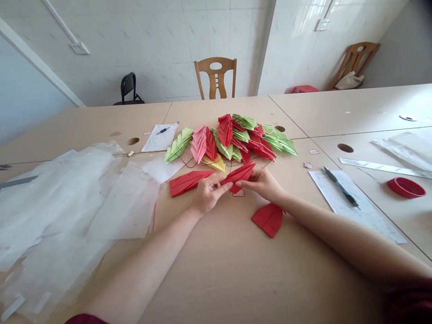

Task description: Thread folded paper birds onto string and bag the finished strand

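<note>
Between my two hands is a folded red paper piece (pixel 240 175), raised a little over the table. My left hand (pixel 208 194) pinches its near left end, with the thumb on top. At its right side, my right hand (pixel 265 183) grips the paper between thumb and fingers. Left of it lies a flat red folded stack (pixel 189 182), partly behind my left hand. A separate red folded piece (pixel 269 219) rests on the table below my right wrist. Beyond my hands sits a heap of pleated paper pieces (pixel 224 135) in red, green, pink and yellow.
Translucent plastic bags (pixel 60 202) cover the table's left side. At right are a paper sheet (pixel 367 211) with a pen (pixel 342 188), a red tape ring (pixel 406 187) and a ruler strip (pixel 381 166). Another pen (pixel 168 128) lies on a sheet at back left. A wooden chair (pixel 216 74) stands beyond.
</note>
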`<state>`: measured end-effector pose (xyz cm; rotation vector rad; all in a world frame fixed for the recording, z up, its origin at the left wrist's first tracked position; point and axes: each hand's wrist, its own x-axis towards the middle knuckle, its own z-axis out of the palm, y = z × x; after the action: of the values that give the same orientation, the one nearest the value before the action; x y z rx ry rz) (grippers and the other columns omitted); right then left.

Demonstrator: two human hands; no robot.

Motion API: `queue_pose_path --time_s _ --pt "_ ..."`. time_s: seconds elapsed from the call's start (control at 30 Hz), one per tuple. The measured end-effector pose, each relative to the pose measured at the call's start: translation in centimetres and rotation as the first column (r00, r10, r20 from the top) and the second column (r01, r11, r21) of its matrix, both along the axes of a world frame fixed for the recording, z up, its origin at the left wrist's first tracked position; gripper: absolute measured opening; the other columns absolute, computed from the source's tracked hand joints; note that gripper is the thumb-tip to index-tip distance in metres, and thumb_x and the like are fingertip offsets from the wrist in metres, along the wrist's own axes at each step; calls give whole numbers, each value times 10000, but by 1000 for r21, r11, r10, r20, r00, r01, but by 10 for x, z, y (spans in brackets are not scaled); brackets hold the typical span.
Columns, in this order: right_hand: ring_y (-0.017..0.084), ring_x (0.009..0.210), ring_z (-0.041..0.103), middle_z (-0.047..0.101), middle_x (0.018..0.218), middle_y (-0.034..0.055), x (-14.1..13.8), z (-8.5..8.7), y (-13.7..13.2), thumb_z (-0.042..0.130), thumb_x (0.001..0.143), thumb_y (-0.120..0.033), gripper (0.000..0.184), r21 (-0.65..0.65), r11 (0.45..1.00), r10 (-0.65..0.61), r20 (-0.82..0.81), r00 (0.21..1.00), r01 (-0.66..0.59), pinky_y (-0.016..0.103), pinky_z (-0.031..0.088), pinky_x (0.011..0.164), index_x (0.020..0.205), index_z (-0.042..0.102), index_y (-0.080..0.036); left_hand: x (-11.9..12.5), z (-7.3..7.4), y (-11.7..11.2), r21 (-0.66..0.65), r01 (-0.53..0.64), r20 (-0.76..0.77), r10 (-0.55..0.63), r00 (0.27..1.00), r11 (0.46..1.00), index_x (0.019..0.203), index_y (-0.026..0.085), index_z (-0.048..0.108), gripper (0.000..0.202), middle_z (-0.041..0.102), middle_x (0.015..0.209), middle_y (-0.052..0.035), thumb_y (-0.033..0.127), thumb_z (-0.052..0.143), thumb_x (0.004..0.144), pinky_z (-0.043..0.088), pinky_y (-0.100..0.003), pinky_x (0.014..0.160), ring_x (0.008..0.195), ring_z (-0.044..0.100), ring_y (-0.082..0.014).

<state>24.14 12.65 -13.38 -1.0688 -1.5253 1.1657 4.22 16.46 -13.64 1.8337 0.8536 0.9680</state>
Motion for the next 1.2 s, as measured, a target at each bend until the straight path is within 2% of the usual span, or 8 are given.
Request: queue_pose_path --time_s 0.13,0.27,0.4,0.6,0.8,0.9,1.07,1.2 --pt "210 768 690 743 851 53 -4 1 0 691 790 -475 299 -11 1000 25 -62 998 -26 359 579 713 866 743 -190 0 -3 0 -17 43 -44 -43 998 999 930 171 678 243 648 859 -34 389 625 837 454 -249 637 766 570 -152" --pt "194 713 670 739 821 53 -7 -2 -1 694 793 -457 296 -42 999 -31 -21 999 30 333 560 659 879 743 -177 -1 -4 2 6 57 -84 -56 995 998 814 172 661 238 596 764 -20 391 588 870 437 -259 660 740 531 -147" --pt "195 693 670 741 763 55 -8 -2 -3 705 785 -449 292 -86 994 -71 -41 997 67 314 543 649 816 753 -163 0 -5 3 102 85 -126 -72 989 991 717 178 649 253 575 686 -12 378 603 865 427 -277 686 728 516 -156" --pt "188 701 663 733 745 55 -10 10 -6 724 758 -438 290 -99 990 -98 -14 995 96 290 525 650 766 741 -149 0 -6 0 100 91 -102 -81 992 991 775 174 659 233 604 731 -14 391 623 852 418 -258 645 710 524 -142" --pt "179 684 646 716 734 44 -12 1 -6 700 781 -456 309 -59 993 -108 -26 994 106 284 501 628 757 717 -148 0 -4 2 66 118 -51 -115 992 991 809 185 642 223 575 716 -1 363 552 907 419 -254 647 693 516 -133" --pt "185 697 659 726 767 54 -14 0 -6 726 757 -463 316 -75 989 -131 -56 990 127 296 517 642 810 722 -152 1 -5 1 135 102 -66 -94 993 986 809 190 657 204 609 734 -11 342 560 904 433 -269 688 732 540 -147" --pt "195 627 668 717 690 67 -15 8 -9 728 758 -471 333 -132 980 -168 -138 976 150 323 543 602 811 691 -144 3 -4 -1 218 -6 -29 13 999 976 883 187 643 142 649 818 -21 327 620 868 451 -270 703 763 567 -146" --pt "181 627 655 713 697 61 -16 4 -9 740 749 -450 305 -108 975 -208 -132 969 194 310 535 600 742 686 -149 3 -3 0 233 31 -50 -20 999 972 782 179 632 178 645 777 -28 310 581 891 465 -285 715 774 579 -158"
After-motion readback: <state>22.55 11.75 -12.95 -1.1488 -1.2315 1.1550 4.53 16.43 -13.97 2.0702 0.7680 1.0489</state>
